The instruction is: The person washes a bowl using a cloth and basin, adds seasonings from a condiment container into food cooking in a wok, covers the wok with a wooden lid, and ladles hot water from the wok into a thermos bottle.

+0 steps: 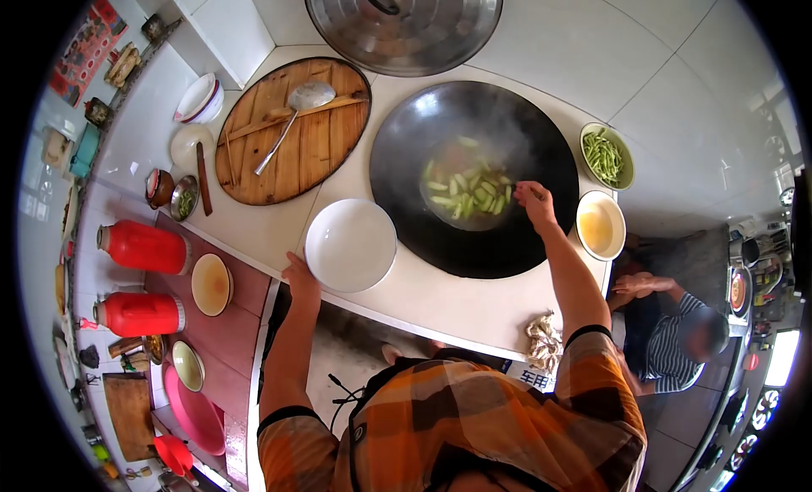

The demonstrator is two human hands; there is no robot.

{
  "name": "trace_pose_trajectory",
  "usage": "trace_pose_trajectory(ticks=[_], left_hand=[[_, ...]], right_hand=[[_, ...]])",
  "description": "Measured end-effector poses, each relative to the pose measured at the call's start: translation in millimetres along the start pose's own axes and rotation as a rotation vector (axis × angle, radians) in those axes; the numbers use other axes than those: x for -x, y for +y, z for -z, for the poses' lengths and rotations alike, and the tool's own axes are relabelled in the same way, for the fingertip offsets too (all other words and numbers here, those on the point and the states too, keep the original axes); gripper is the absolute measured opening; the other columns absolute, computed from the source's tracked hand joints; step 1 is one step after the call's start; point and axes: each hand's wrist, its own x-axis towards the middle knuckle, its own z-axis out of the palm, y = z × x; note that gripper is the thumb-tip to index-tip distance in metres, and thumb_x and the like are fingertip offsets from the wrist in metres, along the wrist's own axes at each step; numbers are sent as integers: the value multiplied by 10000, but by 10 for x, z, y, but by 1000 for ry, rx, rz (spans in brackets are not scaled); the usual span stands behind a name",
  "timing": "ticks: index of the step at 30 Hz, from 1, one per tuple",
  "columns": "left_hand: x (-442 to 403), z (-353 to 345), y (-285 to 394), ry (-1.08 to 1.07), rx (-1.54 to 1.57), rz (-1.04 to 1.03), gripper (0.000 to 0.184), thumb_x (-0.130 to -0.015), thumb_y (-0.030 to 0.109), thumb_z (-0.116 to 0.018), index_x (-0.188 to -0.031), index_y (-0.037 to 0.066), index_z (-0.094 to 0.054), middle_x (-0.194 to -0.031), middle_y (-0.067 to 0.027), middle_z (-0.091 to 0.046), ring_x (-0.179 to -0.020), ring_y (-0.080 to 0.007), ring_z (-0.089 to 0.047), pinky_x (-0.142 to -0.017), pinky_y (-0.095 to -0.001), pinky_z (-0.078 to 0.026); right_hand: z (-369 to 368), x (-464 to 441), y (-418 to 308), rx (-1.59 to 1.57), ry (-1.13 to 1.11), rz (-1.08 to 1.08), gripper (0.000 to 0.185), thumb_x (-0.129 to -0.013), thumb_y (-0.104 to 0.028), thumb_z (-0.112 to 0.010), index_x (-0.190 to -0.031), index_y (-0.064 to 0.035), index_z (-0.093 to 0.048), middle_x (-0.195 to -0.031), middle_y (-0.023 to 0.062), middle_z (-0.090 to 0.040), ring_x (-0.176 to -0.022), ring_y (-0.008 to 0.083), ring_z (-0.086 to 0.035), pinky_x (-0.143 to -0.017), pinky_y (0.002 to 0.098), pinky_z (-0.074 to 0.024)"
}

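Note:
A large black wok (474, 255) is set into the counter, with pieces of green vegetable (469, 192) in steaming liquid at its bottom. Over the wok's right side is my right hand (536, 204), its fingers pinched together; anything between them is too small to make out. My left hand (301, 278) is at the counter's front edge, fingers apart, close against the outside of an empty white bowl (351, 245). Whether it touches the bowl is hard to tell. To the wok's right stand a bowl of green strips (604, 157) and a bowl of yellowish liquid (599, 226).
A metal ladle (309, 96) lies on a round wooden lid (254, 166). Behind the wok leans a big metal lid (406, 35). A crumpled cloth (544, 340) is at the front edge. Red thermoses (144, 247) stand left. Another person (677, 344) sits at the right.

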Motion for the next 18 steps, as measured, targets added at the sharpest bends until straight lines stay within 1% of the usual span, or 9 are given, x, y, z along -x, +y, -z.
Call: trace_pose_trajectory(ticks=[1,2,4,7,10,13,16,18], left_hand=[[11,36,-1,-16,15,1,576,-863,267,-454,-1379,64,-295,-1341,-289,-359,-901,-295,-623,-678,-435,-487],[10,69,-7,-39,55,3,564,-863,272,-455,-1368,64,-318,-1341,-290,-358,-901,-298,-624,-681,-436,-487],[-3,126,-21,-86,136,11,541,-862,283,-458,-1347,64,-364,-1342,-291,-358,-900,-304,-625,-686,-439,-488],[-34,47,-11,-110,101,-4,511,-863,294,-458,-1317,63,-420,-1355,-288,-343,-908,-300,-623,-701,-441,-487],[66,31,-40,231,-1,-18,332,-812,256,-520,-1092,88,-578,-1003,-150,-509,-721,-228,-612,-525,-349,-473],[26,127,-55,-103,126,-39,505,-871,291,-449,-1321,64,-421,-1380,-280,-310,-956,-290,-607,-737,-439,-479],[25,-86,-7,22,85,-27,525,-868,298,-456,-1335,65,-400,-1355,-277,-352,-970,-306,-596,-744,-459,-468],[-129,-463,62,73,327,19,547,-863,305,-460,-1344,57,-380,-1327,-273,-387,-956,-321,-594,-738,-475,-459]], right_hand=[[-73,39,13,-122,8,-127,216,-915,-198,-514,-1000,-23,-609,-866,55,-641,-855,165,-627,-706,279,-489],[-163,84,67,-242,55,-232,229,-914,-202,-514,-1043,-29,-587,-926,76,-630,-895,203,-629,-718,308,-497],[-344,165,156,-467,101,-302,253,-921,-188,-494,-1111,-25,-535,-1019,111,-605,-955,254,-617,-751,341,-494],[-487,280,235,-607,86,-321,273,-928,-178,-476,-1153,-23,-490,-1083,137,-576,-1010,281,-596,-799,358,-479],[-447,411,219,-659,37,-292,263,-932,-182,-470,-1137,-18,-483,-1090,145,-572,-1031,280,-584,-826,359,-466],[-299,571,91,-696,27,-281,247,-925,-179,-490,-1107,-12,-504,-1025,142,-601,-1001,274,-600,-797,338,-482],[-84,691,-52,-636,-5,-211,233,-920,-180,-500,-1085,-16,-514,-1026,144,-603,-991,274,-606,-790,337,-485],[43,735,-150,-570,1,-136,220,-908,-182,-533,-1042,-8,-552,-972,134,-622,-953,263,-620,-775,311,-488]])
